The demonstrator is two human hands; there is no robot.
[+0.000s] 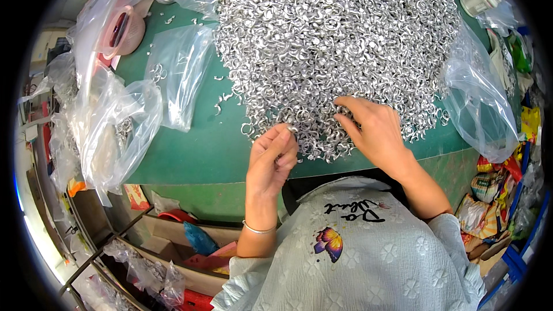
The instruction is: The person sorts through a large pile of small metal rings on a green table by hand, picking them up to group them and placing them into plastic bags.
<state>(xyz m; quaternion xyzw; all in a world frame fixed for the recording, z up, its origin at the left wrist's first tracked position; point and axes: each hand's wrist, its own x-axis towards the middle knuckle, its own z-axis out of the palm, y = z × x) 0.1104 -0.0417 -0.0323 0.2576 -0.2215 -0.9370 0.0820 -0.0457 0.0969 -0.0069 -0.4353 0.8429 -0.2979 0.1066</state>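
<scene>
A large heap of small silver metal pieces, many of them curved like hooks or crescents, covers much of the green table. My left hand is at the heap's near edge, thumb and forefinger pinched on a small shiny metal piece; its exact shape is partly hidden by the fingers. Over the near right part of the heap, my right hand has thumb and forefinger apart, their tips at the loose pieces. Nothing shows between those fingers.
Clear plastic bags lie left of the heap, some with metal pieces inside. A pink container stands at the far left, a white bottle at the far right. Another clear bag hangs over the right edge. Open cardboard boxes sit below the table.
</scene>
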